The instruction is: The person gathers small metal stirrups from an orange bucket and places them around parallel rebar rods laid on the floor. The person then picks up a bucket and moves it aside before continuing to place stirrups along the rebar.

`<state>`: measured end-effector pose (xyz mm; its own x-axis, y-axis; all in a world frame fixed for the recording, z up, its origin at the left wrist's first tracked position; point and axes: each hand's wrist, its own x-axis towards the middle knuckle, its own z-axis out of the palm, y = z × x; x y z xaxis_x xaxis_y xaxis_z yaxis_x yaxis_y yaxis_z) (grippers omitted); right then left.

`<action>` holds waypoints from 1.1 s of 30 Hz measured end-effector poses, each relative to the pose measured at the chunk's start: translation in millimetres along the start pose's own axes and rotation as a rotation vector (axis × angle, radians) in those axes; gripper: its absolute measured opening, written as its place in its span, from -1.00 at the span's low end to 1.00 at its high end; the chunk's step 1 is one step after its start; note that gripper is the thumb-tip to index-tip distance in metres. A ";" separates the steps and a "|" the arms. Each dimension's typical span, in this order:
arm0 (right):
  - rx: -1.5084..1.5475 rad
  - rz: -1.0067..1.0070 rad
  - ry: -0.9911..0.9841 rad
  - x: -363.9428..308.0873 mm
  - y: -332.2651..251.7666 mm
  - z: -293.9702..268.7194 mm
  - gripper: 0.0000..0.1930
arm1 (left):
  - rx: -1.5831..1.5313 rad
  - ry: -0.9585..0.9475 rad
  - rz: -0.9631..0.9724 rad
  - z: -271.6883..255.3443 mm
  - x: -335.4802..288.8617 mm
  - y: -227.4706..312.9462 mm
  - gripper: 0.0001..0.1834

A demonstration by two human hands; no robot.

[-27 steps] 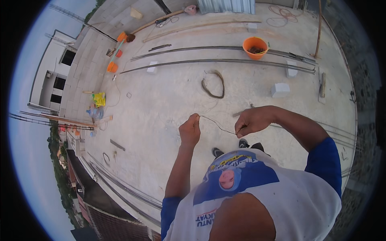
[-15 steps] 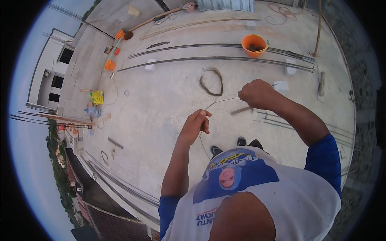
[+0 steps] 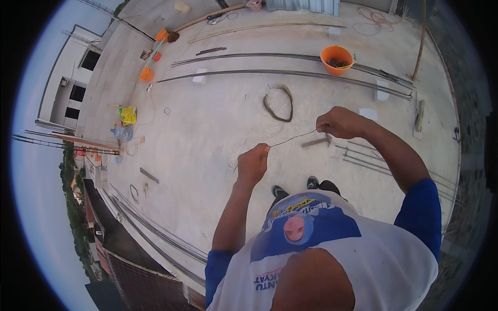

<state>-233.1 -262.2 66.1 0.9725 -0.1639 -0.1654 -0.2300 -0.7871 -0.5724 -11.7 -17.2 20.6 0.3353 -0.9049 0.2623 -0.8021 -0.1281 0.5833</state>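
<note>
Concrete floor (image 3: 207, 124): position of the thin wire (image 3: 293, 138)

Grey block walls (image 3: 116, 78) bound the floor at the left. Long steel bars (image 3: 249, 71) run crosswise over the far part, with a white block (image 3: 199, 77) beneath them near their left end. An orange bucket (image 3: 329, 67) stands by the bars, toward their right. A ring of coiled wire (image 3: 291, 109) lies ahead of the gap between the hands. A hammer (image 3: 314, 142) lies on the floor, nearer the right hand (image 3: 340, 123).

Right hand: closed, fingertips pinching the thin wire. Left hand (image 3: 252, 165): closed, pinching it likewise. Thin wire: suspended between the hands, above the floor; long axis diagonal, running forward and rightward from the left hand. The left hand is nearer the torso.
</note>
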 end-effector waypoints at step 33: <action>-0.273 0.152 -0.136 -18.3 -41.1 11.2 -0.80 | 0.120 -0.143 -0.248 -46.2 -12.3 -22.7 -0.79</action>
<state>-241.8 -220.2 83.7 0.9099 -0.2254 -0.3482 -0.3359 -0.8930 -0.2997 25.2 15.6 39.7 0.4616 -0.8871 0.0074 -0.7603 -0.3913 0.5185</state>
